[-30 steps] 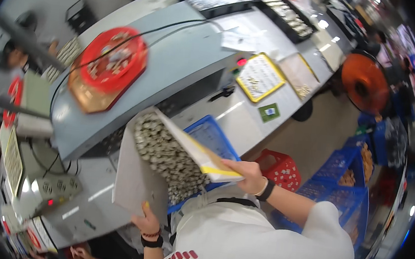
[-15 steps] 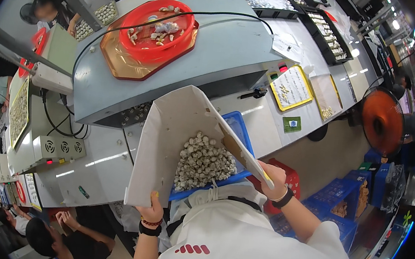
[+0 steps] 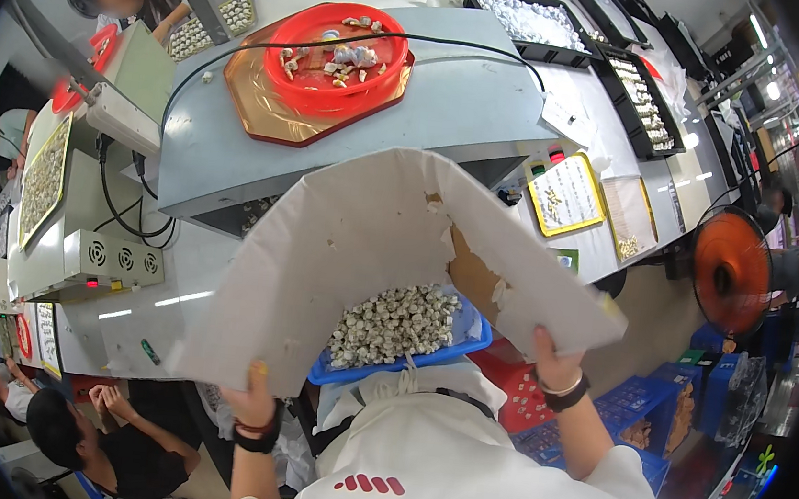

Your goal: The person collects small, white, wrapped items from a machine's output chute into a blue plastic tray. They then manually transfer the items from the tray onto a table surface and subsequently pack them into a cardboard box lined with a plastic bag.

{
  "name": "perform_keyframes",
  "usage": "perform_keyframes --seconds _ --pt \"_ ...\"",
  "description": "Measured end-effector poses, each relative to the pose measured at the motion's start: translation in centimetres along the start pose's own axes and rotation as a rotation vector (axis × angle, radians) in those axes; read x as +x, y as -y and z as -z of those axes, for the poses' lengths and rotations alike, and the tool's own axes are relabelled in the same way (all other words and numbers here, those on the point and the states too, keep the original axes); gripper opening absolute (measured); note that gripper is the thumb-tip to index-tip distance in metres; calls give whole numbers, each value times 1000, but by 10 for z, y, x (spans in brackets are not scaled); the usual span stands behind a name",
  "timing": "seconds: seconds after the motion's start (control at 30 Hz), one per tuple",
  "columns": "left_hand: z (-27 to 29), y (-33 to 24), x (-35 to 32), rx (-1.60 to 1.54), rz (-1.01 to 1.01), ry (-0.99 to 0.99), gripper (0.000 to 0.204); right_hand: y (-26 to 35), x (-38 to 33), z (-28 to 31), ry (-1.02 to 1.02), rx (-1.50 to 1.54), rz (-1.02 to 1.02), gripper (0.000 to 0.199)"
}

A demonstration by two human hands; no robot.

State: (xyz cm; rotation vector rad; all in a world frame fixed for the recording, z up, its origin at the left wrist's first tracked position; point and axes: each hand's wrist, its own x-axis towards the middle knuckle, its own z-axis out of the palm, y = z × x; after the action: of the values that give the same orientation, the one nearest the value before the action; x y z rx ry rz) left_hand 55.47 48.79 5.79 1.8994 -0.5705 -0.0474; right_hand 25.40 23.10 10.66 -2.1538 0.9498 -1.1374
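My left hand (image 3: 253, 401) and my right hand (image 3: 557, 363) grip opposite lower edges of a large white-faced cardboard sheet (image 3: 295, 239). The sheet is bent upward into an open trough, and brown board (image 3: 476, 274) shows where its face is torn. At its near end, a heap of small greyish-white lumps (image 3: 394, 324) lies in a shallow blue plastic basket (image 3: 479, 339) close against my body. Part of the basket is hidden behind the sheet. I cannot make out exactly what the lumps are.
Ahead stands a grey metal box (image 3: 450, 124) with a red basin (image 3: 393, 61) on a gold tray (image 3: 254, 115). Yellow-rimmed trays (image 3: 602, 206) and black trays (image 3: 659, 151) lie to the right. A fan (image 3: 731, 267) and blue crates (image 3: 659, 400) are beyond. Another person (image 3: 126, 444) sits at left.
The sheet has opened wider and lifted away from the basket, its sides spreading apart. My left hand moved left and my right hand moved right. More of the lumps and basket shows.
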Motion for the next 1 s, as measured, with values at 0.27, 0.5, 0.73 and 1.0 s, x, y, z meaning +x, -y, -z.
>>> perform_keyframes --seconds 0.27,0.5,0.73,1.0 --pt "49 -49 163 -349 41 286 27 -38 131 57 100 614 -426 24" --pt "37 -108 217 -677 216 726 36 -44 192 60 189 935 -543 39" --pt "11 -111 232 -808 256 583 36 -47 204 -4 216 1415 -858 28" --pt "-16 -92 201 -893 374 707 33 -49 222 -70 267 1395 -828 34"
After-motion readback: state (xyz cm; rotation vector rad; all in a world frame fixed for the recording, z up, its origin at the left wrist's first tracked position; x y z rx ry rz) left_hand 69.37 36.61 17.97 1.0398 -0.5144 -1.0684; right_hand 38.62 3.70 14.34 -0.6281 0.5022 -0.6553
